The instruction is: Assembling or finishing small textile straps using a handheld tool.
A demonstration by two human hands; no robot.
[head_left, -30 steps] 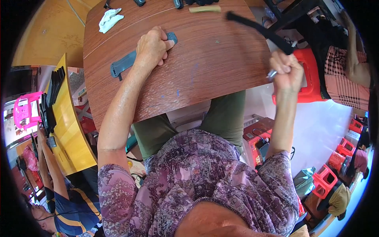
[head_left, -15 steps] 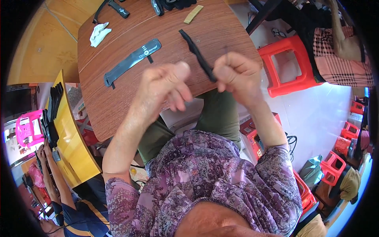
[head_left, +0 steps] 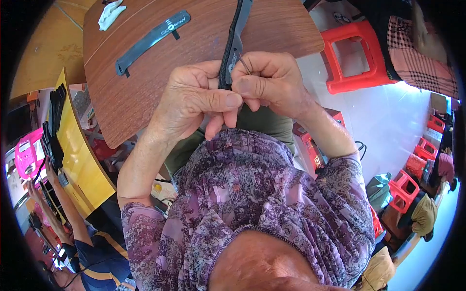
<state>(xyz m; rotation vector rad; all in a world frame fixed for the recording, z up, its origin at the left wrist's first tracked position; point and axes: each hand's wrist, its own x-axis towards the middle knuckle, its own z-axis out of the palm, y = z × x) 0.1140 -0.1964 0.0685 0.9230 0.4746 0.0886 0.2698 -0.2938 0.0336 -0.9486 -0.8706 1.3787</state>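
Both of your hands meet above the near edge of the brown wooden table (head_left: 145,92) — your left hand (head_left: 194,104) and right hand (head_left: 272,82) pinch the lower end of a long dark grey rubber strip (head_left: 234,43) between thumbs and fingertips. Its upper length runs away over the tabletop; a second, matching grey strip (head_left: 150,41) lies flat to the left — untouched, near a crumpled white cloth (head_left: 110,12).

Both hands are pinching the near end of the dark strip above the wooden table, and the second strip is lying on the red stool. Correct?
Not quite. The head view shows the second strip lying on the wooden table, not on the red stool. The rest holds: the left hand and right hand pinch the near end of the dark strip.
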